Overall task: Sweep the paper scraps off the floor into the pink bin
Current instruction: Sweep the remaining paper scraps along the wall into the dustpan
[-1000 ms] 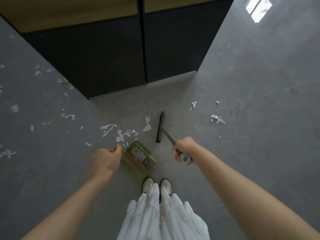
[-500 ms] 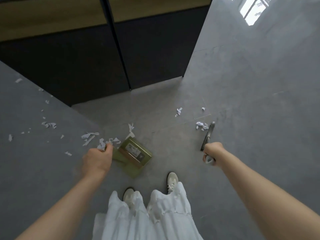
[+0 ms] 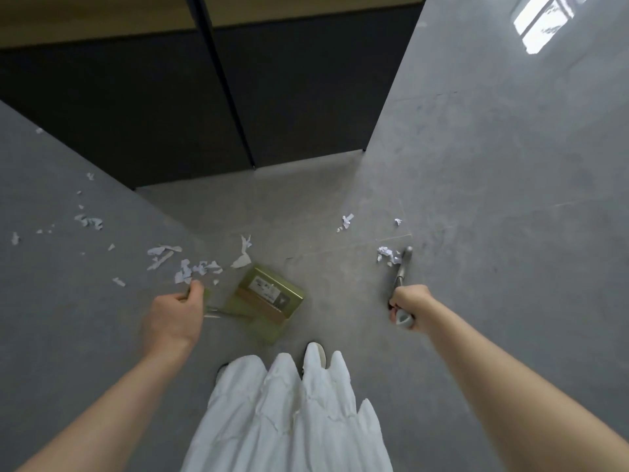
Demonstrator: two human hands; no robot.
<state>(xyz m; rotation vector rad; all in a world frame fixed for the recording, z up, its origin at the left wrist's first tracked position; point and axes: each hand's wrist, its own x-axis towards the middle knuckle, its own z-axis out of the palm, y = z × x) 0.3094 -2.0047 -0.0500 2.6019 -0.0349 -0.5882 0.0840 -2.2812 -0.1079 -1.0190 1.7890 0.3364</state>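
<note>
My left hand grips the handle of an olive-green dustpan that sits on the grey floor just ahead of my feet. My right hand grips the grey handle of a broom, whose far end lies beside a small clump of paper scraps. A larger scatter of white paper scraps lies on the floor just left of the dustpan. More scraps lie farther out on the right. No pink bin is in view.
A dark cabinet front with a vertical seam stands ahead. Small scraps dot the floor far left. My white trousers and shoe fill the bottom centre. A window reflection glares top right.
My right hand has carried the broom from beside the dustpan out to the right, next to the right clump of scraps. My left hand has kept its hold on the dustpan handle.
</note>
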